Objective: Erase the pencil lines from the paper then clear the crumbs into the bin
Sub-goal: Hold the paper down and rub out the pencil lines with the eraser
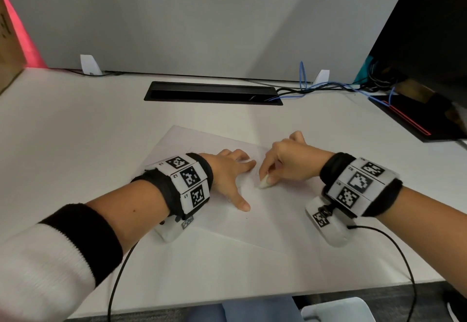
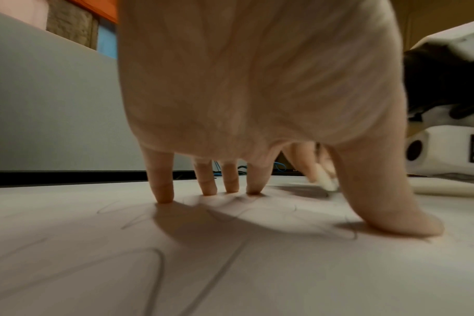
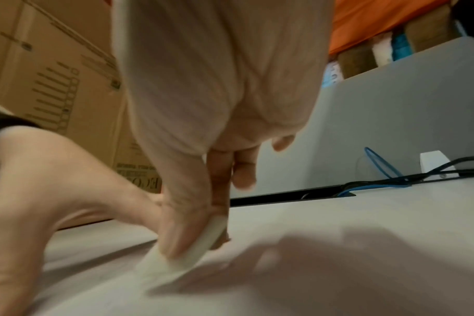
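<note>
I see the white eraser (image 1: 264, 182) pinched between thumb and fingers of my right hand (image 1: 290, 162), pressed on the paper (image 1: 252, 215) at desk centre. Its long axis runs from about 7 to 1 o'clock in the right wrist view (image 3: 181, 252), low end touching the sheet. Only the left wrist view shows the pencil lines (image 2: 217, 275) clearly; overhead they are faint. My left hand (image 1: 225, 172), at 9 o'clock from the eraser, lies spread, straight fingertips (image 2: 164, 196) pressing the paper. The cardboard box (image 3: 54, 89) bears print too blurred to read.
</note>
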{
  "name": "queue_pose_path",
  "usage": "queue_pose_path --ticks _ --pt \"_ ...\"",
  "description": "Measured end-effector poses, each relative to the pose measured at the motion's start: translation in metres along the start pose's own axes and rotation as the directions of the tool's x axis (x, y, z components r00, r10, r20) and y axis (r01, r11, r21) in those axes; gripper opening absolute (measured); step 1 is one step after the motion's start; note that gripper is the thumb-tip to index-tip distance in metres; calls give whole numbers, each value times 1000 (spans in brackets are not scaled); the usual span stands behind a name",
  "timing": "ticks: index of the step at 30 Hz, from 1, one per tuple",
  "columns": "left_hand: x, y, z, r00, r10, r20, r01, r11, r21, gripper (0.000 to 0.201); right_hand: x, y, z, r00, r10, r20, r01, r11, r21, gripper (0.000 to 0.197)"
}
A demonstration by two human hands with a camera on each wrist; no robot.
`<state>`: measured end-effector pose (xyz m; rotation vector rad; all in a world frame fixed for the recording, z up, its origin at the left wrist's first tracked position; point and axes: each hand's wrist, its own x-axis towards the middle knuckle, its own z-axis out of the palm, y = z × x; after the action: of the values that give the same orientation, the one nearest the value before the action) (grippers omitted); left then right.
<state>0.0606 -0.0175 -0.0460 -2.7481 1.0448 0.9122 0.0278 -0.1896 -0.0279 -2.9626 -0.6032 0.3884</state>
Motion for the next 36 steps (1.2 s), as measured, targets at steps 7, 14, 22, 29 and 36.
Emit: queue_pose_path --ticks 7,14,22,29,36 --pt "-2 2 -1 1000 -2 -16 2 1000 -14 107 -18 4 8 997 1 74 -5 999 51 14" --pt "-1 -11 2 997 37 -75 -42 996 -75 112 20 -12 0 992 46 -120 -47 999 -5 14" --pt "-4 -7 1 999 15 -49 -17 999 -45 113 -3 -14 3 998 -10 63 12 1000 -20 17" --pt "-3 -7 0 999 10 -49 -12 999 -50 114 9 -14 0 1000 14 7 -14 1000 -15 13" --pt "-4 -6 1 999 10 -47 -12 999 -34 113 6 -11 -2 999 33 -38 -32 999 41 13"
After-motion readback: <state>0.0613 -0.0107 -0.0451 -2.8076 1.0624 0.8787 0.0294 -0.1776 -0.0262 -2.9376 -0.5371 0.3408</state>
